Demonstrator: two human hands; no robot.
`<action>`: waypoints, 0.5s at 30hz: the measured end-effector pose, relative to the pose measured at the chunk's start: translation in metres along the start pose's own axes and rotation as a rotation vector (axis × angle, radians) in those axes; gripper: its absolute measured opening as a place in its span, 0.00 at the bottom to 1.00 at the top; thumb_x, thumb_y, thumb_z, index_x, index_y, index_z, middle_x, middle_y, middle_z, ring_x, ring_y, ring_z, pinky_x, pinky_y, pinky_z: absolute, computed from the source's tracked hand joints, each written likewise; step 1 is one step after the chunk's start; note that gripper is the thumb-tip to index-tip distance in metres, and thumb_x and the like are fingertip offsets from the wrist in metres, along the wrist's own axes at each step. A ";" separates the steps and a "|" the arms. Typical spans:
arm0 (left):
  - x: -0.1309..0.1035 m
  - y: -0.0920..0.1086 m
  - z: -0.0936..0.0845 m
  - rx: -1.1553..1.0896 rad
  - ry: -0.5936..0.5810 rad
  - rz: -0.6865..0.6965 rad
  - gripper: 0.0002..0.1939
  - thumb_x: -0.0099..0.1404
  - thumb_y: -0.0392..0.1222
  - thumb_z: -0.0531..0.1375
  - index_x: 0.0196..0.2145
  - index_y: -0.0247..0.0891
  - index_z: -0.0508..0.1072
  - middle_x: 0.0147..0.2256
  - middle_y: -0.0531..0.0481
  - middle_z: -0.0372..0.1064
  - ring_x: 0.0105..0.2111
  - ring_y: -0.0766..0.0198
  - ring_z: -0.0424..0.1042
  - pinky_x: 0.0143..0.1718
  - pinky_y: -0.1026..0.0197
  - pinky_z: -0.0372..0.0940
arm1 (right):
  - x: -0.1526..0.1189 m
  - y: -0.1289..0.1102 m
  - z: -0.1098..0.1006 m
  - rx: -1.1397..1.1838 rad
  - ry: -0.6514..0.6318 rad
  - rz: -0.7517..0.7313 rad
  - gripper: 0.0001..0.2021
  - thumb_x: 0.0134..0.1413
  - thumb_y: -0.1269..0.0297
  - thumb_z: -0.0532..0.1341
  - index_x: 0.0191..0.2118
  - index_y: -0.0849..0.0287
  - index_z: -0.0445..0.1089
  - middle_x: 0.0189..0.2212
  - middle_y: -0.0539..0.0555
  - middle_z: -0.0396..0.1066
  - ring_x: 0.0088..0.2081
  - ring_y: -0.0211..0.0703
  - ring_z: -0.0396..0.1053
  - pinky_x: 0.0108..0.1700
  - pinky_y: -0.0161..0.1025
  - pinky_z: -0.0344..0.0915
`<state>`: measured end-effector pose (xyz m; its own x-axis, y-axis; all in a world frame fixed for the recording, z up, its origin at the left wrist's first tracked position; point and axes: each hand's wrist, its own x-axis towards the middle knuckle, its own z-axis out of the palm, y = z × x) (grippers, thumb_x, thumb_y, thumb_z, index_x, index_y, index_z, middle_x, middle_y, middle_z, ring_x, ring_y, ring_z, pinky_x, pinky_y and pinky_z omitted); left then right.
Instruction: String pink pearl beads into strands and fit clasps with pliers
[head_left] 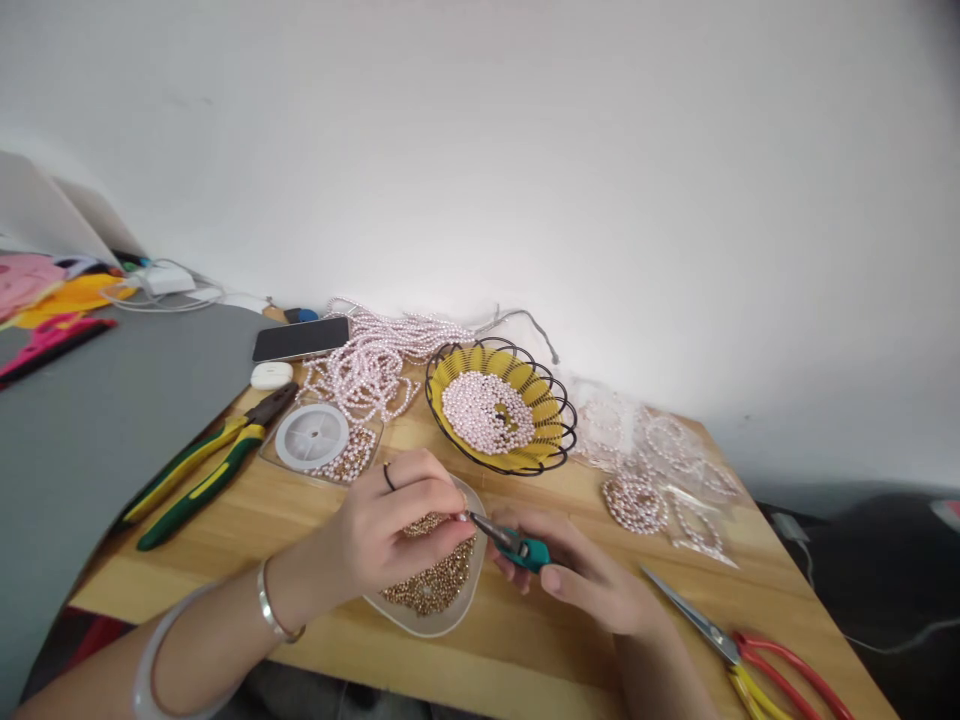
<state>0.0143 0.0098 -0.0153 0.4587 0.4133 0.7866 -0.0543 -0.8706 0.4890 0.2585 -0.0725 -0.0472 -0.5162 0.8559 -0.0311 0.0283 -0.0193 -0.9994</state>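
Observation:
My left hand, with a dark ring and a bracelet at its wrist, pinches a small pinkish bead between thumb and fingertips. My right hand is wrapped round teal-handled needle-nose pliers. The pliers' narrow tip meets the bead at my left fingertips; whether the jaws grip it or a thin wire is too small to tell. Both hands are over a white dish of gold-coloured beads, which my left hand partly covers.
A yellow basket holds pink beads. Behind lie pink bead strands and a phone. Large pliers and a spool are left. Bagged bead strands and scissors with their blades pointing inward are right.

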 end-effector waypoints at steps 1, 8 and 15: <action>0.000 0.000 0.000 -0.012 -0.005 -0.006 0.06 0.72 0.36 0.57 0.36 0.35 0.71 0.30 0.49 0.71 0.29 0.66 0.71 0.30 0.65 0.72 | -0.001 0.000 -0.001 -0.005 0.005 0.001 0.22 0.64 0.45 0.60 0.56 0.53 0.69 0.39 0.53 0.69 0.37 0.42 0.67 0.38 0.38 0.66; -0.002 0.000 0.001 -0.076 -0.036 -0.025 0.07 0.73 0.36 0.56 0.36 0.35 0.71 0.30 0.48 0.70 0.29 0.66 0.69 0.29 0.65 0.70 | -0.004 0.004 -0.005 -0.060 0.029 -0.002 0.21 0.63 0.45 0.61 0.52 0.55 0.73 0.35 0.53 0.71 0.33 0.41 0.67 0.33 0.37 0.66; -0.001 0.002 -0.001 -0.090 -0.055 -0.043 0.08 0.73 0.37 0.56 0.35 0.35 0.70 0.29 0.48 0.70 0.29 0.66 0.69 0.30 0.65 0.69 | -0.013 0.018 -0.009 -0.128 0.074 -0.043 0.23 0.63 0.47 0.61 0.59 0.51 0.68 0.42 0.57 0.73 0.37 0.45 0.70 0.35 0.40 0.70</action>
<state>0.0126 0.0080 -0.0146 0.5100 0.4323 0.7437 -0.1121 -0.8238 0.5558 0.2736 -0.0791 -0.0646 -0.4552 0.8902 0.0179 0.1189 0.0807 -0.9896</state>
